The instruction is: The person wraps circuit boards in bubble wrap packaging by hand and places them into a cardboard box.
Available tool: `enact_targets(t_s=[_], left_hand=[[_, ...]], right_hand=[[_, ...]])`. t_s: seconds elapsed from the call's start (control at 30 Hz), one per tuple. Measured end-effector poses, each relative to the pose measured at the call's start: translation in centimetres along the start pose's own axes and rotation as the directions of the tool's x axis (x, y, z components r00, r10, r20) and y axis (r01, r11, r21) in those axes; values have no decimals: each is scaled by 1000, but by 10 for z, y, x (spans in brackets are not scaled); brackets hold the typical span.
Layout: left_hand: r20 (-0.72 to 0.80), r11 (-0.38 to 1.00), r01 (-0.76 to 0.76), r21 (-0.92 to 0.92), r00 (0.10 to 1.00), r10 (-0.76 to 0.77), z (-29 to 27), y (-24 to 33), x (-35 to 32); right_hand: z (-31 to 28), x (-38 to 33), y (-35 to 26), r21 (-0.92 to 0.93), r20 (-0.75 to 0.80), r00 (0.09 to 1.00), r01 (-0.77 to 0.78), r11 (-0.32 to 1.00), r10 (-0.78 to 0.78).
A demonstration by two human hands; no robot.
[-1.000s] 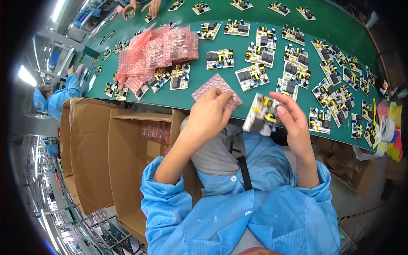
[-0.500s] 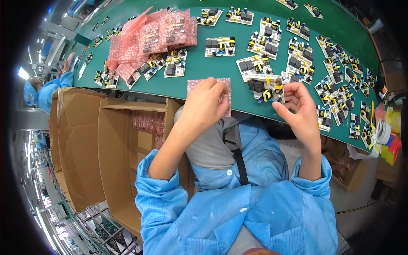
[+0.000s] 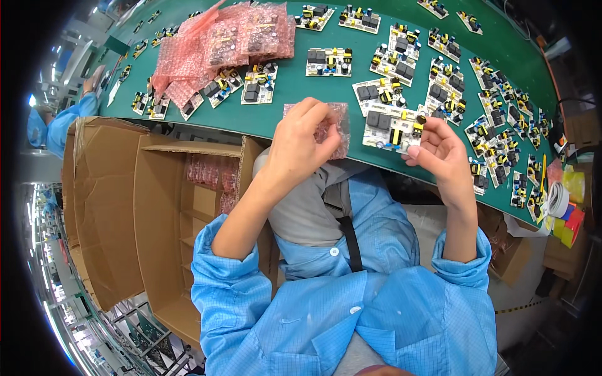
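Observation:
A white circuit board point(image 3: 390, 130) with black blocks and yellow-wound parts is pinched at its right edge by my right hand point(image 3: 444, 151), component side up, at the table's near edge. To its left my left hand point(image 3: 302, 135) is closed on a pink bubble wrap bag point(image 3: 342, 130), its fingers covering much of the bag. A gap separates the board from the bag. Another circuit board point(image 3: 380, 94) lies on the green table point(image 3: 295, 88) just behind the held one.
Pink bubble wrap bags point(image 3: 235, 37) are piled at the back left, several with boards inside. More boards point(image 3: 501, 138) spread over the table's right side. An open cardboard box point(image 3: 160, 232) with wrapped packs stands at lower left. A coworker's blue sleeve point(image 3: 69, 122) shows at far left.
The held board has turned from a steep tilt to facing up more squarely, still in my right hand. The bag in my left hand has shifted slightly and tilted. The view has moved a little.

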State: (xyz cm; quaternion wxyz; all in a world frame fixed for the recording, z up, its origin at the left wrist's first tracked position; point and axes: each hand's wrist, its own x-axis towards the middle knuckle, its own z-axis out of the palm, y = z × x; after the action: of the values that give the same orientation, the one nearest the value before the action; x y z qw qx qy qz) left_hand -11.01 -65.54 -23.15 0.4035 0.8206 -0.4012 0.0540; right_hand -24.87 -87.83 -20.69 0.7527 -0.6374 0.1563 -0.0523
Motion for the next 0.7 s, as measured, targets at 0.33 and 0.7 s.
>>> enact_targets(t_s=[0.33,0.7], left_hand=[[-60,991,53,-121,996,-60,7,2,-1],[-128,984,46,-174,989,-69,7,7,-3]], right_hand=[[20,3,8,-97,96,995,50,994,-41],[9,2,-5,-131,144,989,-10,991,29]])
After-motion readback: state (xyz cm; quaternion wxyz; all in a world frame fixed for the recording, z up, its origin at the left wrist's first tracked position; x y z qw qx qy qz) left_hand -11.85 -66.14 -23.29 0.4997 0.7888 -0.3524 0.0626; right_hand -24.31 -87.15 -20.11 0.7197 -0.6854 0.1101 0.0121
